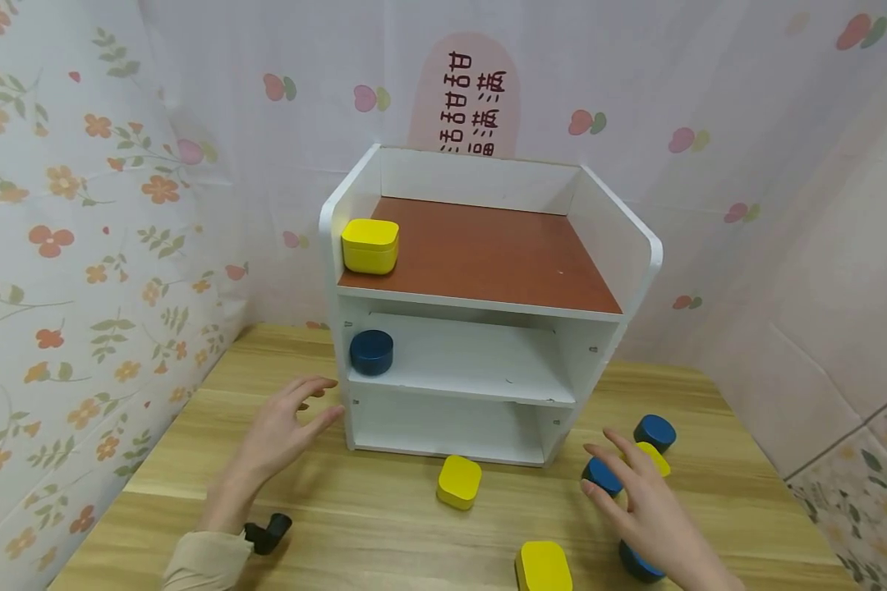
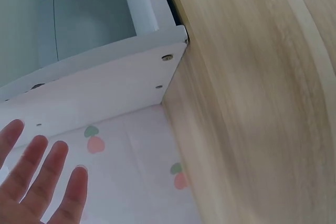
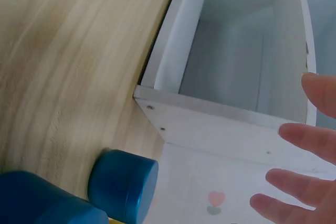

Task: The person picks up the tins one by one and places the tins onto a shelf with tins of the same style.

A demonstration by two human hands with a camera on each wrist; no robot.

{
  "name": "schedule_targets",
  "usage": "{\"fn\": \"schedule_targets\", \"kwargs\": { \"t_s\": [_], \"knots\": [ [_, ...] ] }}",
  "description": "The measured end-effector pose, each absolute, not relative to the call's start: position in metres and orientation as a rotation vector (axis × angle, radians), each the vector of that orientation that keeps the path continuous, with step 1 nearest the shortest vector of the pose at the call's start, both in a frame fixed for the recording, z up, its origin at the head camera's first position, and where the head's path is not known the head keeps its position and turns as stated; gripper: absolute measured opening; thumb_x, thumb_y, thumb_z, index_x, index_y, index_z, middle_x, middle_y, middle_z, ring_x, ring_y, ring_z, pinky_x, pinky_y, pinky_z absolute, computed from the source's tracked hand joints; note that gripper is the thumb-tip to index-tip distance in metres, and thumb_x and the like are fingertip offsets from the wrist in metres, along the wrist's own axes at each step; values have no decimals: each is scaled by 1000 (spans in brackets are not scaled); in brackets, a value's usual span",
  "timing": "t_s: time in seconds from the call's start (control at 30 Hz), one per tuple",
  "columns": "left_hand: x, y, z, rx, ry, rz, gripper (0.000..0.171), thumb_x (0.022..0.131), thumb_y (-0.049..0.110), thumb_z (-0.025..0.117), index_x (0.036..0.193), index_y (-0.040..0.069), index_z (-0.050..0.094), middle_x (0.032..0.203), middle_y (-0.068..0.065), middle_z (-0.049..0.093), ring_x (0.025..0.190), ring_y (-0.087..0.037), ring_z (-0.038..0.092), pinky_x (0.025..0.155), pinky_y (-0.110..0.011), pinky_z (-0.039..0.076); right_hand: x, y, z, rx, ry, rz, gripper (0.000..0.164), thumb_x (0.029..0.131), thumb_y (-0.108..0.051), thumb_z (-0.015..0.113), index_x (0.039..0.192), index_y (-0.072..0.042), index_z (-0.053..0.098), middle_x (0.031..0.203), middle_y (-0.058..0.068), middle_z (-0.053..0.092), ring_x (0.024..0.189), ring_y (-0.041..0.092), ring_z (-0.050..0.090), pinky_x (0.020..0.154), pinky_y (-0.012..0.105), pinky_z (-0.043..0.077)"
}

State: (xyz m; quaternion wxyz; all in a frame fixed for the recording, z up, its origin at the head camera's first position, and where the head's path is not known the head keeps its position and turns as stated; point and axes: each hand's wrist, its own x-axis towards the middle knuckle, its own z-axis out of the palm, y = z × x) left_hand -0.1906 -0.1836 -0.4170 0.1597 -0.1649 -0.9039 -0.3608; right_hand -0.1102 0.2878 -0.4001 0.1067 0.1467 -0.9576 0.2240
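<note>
My left hand (image 1: 277, 427) is beside the left side of a white shelf unit (image 1: 443, 423), fingers spread and holding nothing. My right hand (image 1: 646, 513) hovers at the right, fingers apart, overlapping a group of tins in the head view. Its fingertips are near a round blue tin (image 1: 599, 474); behind are another blue tin (image 1: 654, 431) and a partly hidden yellow tin (image 1: 654, 460). A third blue tin (image 1: 639, 566) shows below the palm. On the unit, a square yellow tin (image 1: 370, 248) sits at the top left and a blue tin (image 1: 372, 355) at the left of the middle shelf.
A yellow tin (image 1: 459, 482) lies on the wooden table (image 1: 384, 525) before the unit, with another yellow tin (image 1: 544, 566) nearer the front edge. A black strap piece (image 1: 268, 533) is by the left wrist. Patterned cloth (image 1: 303, 98) hangs behind and at the sides.
</note>
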Motion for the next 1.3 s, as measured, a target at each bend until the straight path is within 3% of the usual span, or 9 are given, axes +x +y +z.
{"fn": "schedule_targets", "kwargs": {
  "t_s": [0.17, 0.33, 0.57, 0.77, 0.97, 1.13, 1.3],
  "knots": [
    [-193, -183, -421, -484, -2532, -1124, 41, 94, 33, 67, 123, 6, 63, 123, -9, 61, 109, -26, 56, 86, -48, 50, -108, 283, -402, 440, -2832, 671, 46, 93, -33, 68, 130, -8, 58, 147, 21, 36, 121, 45, 43, 66, 46, 55],
    [-196, -181, -425, -472, -2490, -1236, 37, 94, 31, 67, 119, 5, 64, 118, -8, 63, 108, -26, 57, 86, -49, 50, -109, 281, -406, 475, -2826, 718, 44, 93, -35, 68, 129, -11, 60, 145, 17, 41, 117, 40, 49, 62, 35, 54],
    [-196, -179, -429, -399, -2459, -1460, 32, 96, 31, 64, 115, 5, 64, 114, -7, 63, 108, -25, 57, 94, -52, 44, -113, 279, -410, 569, -2779, 783, 34, 93, -30, 69, 123, -16, 63, 138, 10, 52, 118, 34, 54, 83, 55, 50],
    [-197, -175, -433, -335, -2452, -1623, 32, 98, 32, 61, 114, 5, 63, 113, -9, 63, 109, -26, 58, 95, -50, 44, -110, 286, -408, 684, -2799, 1015, 27, 94, -20, 67, 121, -23, 63, 129, 0, 58, 112, 14, 57, 83, 33, 52],
    [-201, -171, -437, -282, -2411, -1779, 31, 97, 29, 63, 112, 3, 61, 110, -10, 62, 108, -24, 56, 93, -41, 44, -110, 302, -407, 809, -2855, 1514, 29, 99, -13, 59, 128, -8, 56, 128, 5, 57, 109, 6, 56, 83, 27, 51],
    [-205, -166, -440, -246, -2320, -1920, 30, 97, 24, 63, 111, -2, 58, 109, -12, 58, 107, -22, 53, 90, -36, 47, -111, 304, -409, 868, -2808, 1945, 35, 99, -5, 55, 133, 4, 48, 130, -5, 56, 114, 11, 55, 89, 26, 49],
    [-208, -162, -444, -251, -2196, -2041, 25, 98, 13, 60, 108, -9, 55, 103, -11, 56, 96, -17, 56, 84, -38, 52, -107, 294, -415, 903, -2841, 2006, 45, 97, -4, 58, 138, 3, 40, 136, 16, 47, 118, 19, 51, 92, 31, 48]
  ]
}}
